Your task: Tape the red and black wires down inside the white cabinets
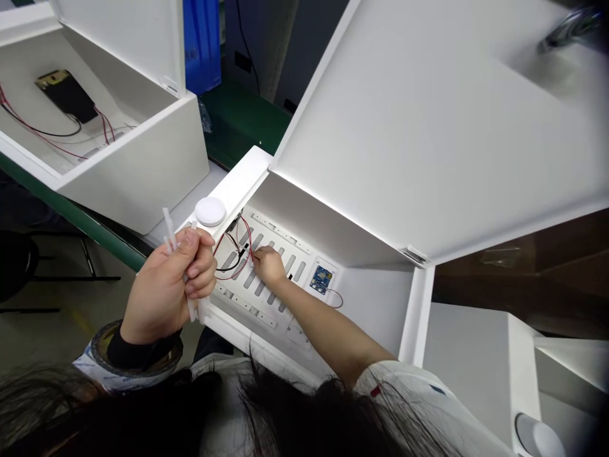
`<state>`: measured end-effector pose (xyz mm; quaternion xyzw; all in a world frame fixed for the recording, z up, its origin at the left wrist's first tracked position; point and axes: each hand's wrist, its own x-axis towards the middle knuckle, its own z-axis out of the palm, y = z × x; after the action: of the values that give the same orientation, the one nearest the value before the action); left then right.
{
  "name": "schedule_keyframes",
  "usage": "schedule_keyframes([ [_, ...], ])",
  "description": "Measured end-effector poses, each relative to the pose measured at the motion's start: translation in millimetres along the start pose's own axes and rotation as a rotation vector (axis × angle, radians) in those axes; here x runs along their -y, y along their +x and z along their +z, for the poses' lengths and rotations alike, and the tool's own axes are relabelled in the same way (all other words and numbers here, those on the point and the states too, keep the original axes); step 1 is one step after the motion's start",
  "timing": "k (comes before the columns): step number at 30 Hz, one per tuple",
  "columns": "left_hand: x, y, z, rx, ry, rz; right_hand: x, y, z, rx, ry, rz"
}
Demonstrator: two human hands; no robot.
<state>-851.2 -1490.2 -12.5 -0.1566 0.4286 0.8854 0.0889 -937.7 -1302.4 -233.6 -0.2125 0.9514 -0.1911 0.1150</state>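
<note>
The hands are apart: white plastic ties are clamped in the left hand, lower centre-left, while the right hand is at red and black wires on a slotted panel. Whether the wires are gripped cannot be made out. A blue circuit board lies just beside, and a second open white case stands upper left. The lower frame is partly obscured by hair.

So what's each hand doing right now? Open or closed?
Left hand: closed, holding white plastic cable ties.
Right hand: fingers curled beside the red wire; cannot tell if it grips anything.
</note>
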Motion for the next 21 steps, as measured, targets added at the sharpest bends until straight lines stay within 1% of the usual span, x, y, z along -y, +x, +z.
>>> schedule_keyframes([
  [5, 0.2, 0.5, -1.3, 0.028, -0.005, -0.003, 2.1, 1.4, 0.8, 0.047, -0.066, -0.032],
  [9, -0.3, 0.4, 0.7, 0.017, 0.014, -0.009, 7.6, 4.4, -1.4, 0.075, -0.133, -0.044],
  [15, -0.2, 0.9, 1.7, 0.006, 0.031, -0.024, 19.7, 11.0, -11.0, 0.149, -0.218, -0.065],
  [21, -0.2, 1.3, 2.7, -0.008, 0.047, -0.035, 24.1, 19.0, -13.8, 0.175, -0.226, -0.067],
])
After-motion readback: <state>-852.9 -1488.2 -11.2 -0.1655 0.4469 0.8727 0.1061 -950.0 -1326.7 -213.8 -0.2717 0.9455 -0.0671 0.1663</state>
